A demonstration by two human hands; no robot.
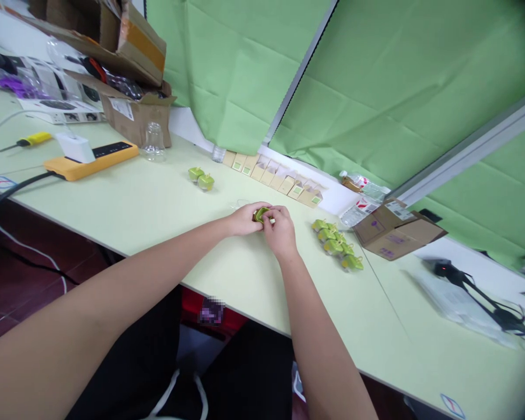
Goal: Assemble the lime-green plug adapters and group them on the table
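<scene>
Over the middle of the table, my left hand [244,219] is closed round a small hollow green lid [259,215]. The fingers of my right hand [282,228] pinch the lid's near right edge, partly hiding it. Just beyond my left hand lies a clear plastic piece [240,204], faint against the table. Two small green-topped containers [206,182] stand farther back on the left. To the right of my right hand sits a cluster of several similar green-topped containers [333,245] with clear bottoms and small loops on top.
A row of small cardboard boxes [269,174] lines the table's back edge. At left are an orange power strip [100,162], a clear jar [153,142] and a yellow screwdriver [37,139]. A cardboard box [389,230] and a black headset-like device [481,294] lie at right.
</scene>
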